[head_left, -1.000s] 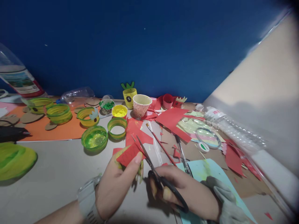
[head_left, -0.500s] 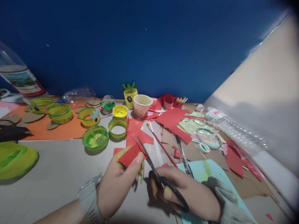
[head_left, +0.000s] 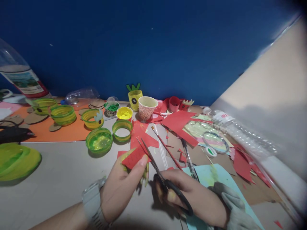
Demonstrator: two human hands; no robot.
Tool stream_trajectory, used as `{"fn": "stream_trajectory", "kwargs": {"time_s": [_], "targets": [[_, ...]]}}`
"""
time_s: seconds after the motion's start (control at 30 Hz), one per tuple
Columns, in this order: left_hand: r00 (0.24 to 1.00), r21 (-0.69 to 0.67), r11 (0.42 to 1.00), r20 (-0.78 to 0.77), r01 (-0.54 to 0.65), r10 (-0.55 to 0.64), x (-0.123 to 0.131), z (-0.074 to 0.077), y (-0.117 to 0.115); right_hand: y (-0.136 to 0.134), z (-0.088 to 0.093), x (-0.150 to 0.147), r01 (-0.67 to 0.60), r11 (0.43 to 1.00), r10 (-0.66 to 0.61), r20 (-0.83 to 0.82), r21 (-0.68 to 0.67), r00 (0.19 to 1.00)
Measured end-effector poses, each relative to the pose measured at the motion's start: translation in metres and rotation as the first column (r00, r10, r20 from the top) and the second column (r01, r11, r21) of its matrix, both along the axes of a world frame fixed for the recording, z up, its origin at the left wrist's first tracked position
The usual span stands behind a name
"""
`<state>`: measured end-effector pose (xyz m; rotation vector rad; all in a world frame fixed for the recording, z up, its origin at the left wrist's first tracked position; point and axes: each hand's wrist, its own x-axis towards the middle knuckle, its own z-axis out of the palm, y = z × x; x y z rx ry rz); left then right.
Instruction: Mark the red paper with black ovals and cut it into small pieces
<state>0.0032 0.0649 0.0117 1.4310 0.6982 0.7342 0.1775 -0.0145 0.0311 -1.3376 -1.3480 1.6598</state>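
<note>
Fingers of left hand (head_left: 120,188) pinch red paper (head_left: 133,157)'s edge; right hand (head_left: 192,196) grips scissors (head_left: 165,183).

Held small red paper scrap (head_left: 133,157) in left hand (head_left: 120,190), just left of black-handled metal scissors (head_left: 154,167) in right hand (head_left: 192,198). Had round green plastic dish (head_left: 99,141) behind left hand, thin red-handled paintbrush (head_left: 166,148) right of the blades, pale blue paper sheet (head_left: 212,174) under right wrist.
</note>
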Motion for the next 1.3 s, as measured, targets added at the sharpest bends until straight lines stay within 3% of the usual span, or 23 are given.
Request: {"fn": "stream_trajectory", "kwargs": {"time_s": [0.23,1.0,1.3], "targets": [[1.000,-0.024,1.000,-0.006,-0.013,0.013,0.0028,0.0021,0.0022,0.0010,-0.0053,0.0021,-0.009,0.999,0.008,0.023,0.042,1.000],[1.000,-0.020,1.000,0.002,-0.014,0.014,0.0047,0.0084,0.0027,-0.0015,-0.0051,-0.0051,0.102,0.985,-0.109,-0.044,-0.141,0.993],[0.999,-0.002,1.000,-0.037,-0.022,0.022,0.0028,0.0069,0.0011,-0.0013,-0.0044,-0.0035,0.082,0.993,-0.079,0.031,-0.088,0.996]]}}
